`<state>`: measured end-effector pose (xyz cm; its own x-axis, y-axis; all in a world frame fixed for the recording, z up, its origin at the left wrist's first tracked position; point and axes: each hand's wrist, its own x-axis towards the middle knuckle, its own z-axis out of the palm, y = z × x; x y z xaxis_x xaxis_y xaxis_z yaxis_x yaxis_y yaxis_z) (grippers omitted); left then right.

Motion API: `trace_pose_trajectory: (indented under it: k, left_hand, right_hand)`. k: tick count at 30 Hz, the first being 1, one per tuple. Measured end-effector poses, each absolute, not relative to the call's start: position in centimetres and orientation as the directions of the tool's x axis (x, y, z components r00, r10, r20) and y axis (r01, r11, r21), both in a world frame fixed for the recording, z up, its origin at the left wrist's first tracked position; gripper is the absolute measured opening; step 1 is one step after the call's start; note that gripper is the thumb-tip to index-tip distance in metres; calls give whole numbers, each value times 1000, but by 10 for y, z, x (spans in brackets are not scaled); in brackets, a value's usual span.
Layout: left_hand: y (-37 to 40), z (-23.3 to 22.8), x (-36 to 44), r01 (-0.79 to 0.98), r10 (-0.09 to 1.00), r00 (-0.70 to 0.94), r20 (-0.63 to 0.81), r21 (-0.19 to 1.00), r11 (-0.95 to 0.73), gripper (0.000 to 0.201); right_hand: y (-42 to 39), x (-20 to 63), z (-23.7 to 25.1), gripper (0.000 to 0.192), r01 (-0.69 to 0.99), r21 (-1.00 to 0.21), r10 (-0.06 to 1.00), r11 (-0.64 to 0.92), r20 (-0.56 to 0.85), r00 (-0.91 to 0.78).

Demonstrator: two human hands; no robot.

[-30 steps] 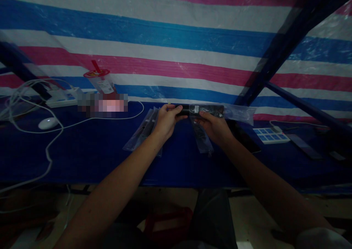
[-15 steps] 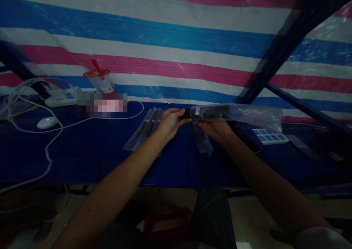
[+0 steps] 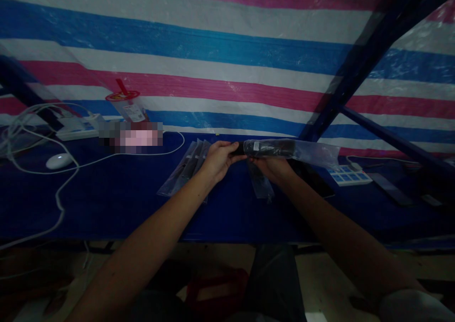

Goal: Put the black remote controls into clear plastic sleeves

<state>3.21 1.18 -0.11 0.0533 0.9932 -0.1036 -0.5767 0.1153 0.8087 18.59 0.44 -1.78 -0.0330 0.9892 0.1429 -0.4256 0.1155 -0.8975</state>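
A long black item, its exact kind unclear, lies level in a clear plastic bag with a small white label near the left end. The bag's loose, flat end trails off to the right. My left hand is closed on the bare black left end, thumb on top and fingers below. Under the bagged part, my right hand grips from beneath, with its fingers partly hidden. Below it on the table lies another bagged dark item. Several similar bagged items lie side by side near my left forearm.
On the blue table stand a cup with a red lid, a white mouse and a white power strip with tangled cables. To the right are another power strip, a phone-like slab and a metal frame bar.
The bag's loose right end has drawn in to the left and dropped slightly. My right hand has shifted a little left, while my left hand stays about where it was.
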Motion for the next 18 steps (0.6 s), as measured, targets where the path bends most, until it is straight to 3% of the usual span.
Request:
trace_pose_trajectory:
  k: [9,15,18]
  left_hand:
    - [16,-2,25,-572,981,136,-137,798,190,17]
    - [24,4,17,-642,992,-39,-123,764,70,22]
    - [28,4,13,-635,994,-65,-93,772,31,24]
  right_hand:
    - [7,186,-30,17,-387,-911,989,146,149,21]
    - [5,199,-18,47,-518,-855,994,43,87,-62]
    - [3,207,-13,46,-584,-812,993,-1,71,-100]
